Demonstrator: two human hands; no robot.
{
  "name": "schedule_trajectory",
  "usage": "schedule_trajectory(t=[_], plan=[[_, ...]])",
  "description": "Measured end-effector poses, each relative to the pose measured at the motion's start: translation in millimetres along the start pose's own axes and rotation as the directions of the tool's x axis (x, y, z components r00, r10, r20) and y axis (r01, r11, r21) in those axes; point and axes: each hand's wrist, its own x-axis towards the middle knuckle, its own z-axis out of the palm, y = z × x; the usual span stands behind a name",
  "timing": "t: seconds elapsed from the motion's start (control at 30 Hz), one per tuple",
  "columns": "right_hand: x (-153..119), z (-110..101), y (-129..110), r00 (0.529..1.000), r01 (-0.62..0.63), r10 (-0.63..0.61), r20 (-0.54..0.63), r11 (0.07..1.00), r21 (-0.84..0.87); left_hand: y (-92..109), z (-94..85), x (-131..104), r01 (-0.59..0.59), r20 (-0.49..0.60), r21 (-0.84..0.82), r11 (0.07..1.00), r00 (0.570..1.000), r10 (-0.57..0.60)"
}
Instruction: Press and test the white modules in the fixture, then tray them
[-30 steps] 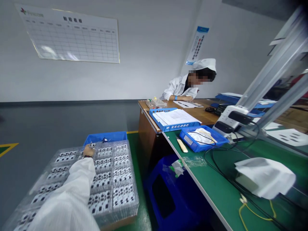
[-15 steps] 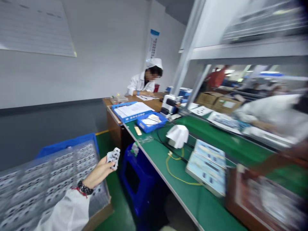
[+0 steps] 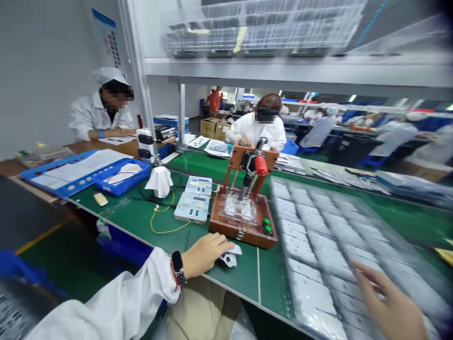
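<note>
My left hand [image 3: 207, 255] is closed on small white parts with dark spots [image 3: 229, 257], low over the green bench in front of a wooden test fixture. This fixture [image 3: 244, 208] has a red-tipped lever, a clear holder with white pieces in it, and two green buttons. My right hand [image 3: 394, 297], somewhat blurred, reaches over a clear tray [image 3: 286, 264] filled with rows of flat white parts [image 3: 311, 283]. Its fingers are stretched out and apart, close to the parts; whether they touch any is unclear.
Left of the fixture are two light-blue meter boxes [image 3: 193, 206], a yellow cable [image 3: 154, 224], a white cloth-covered item [image 3: 159, 182] and a blue bin [image 3: 122, 177]. Co-workers [image 3: 260, 125] sit across the bench and at the far left. A metal shelf [image 3: 283, 71] spans overhead.
The view has swung right, from the tray of parts on the left to the bench. My left hand has carried its white parts over to the fixture. My right hand has come into view.
</note>
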Motion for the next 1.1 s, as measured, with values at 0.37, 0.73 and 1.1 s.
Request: schedule_trajectory(t=[0.37,0.73,1.1], plan=[[-5,-5,-79,0.958,0.278,-0.265,-0.111,0.952,0.128,-15,-19.1,5,0.089,0.329,-0.23,0.969,0.944,-0.009],[-53,86,-191,0.785,0.367,-0.537,0.309,0.805,0.466,-24,-8.8,-3,0.213,0.126,-0.371,0.904,0.976,-0.178],[-52,90,-177,0.801,0.364,-0.482,0.356,0.863,0.35,-25,-2.1,-7,0.147,0.021,-0.301,0.942,0.989,-0.147]])
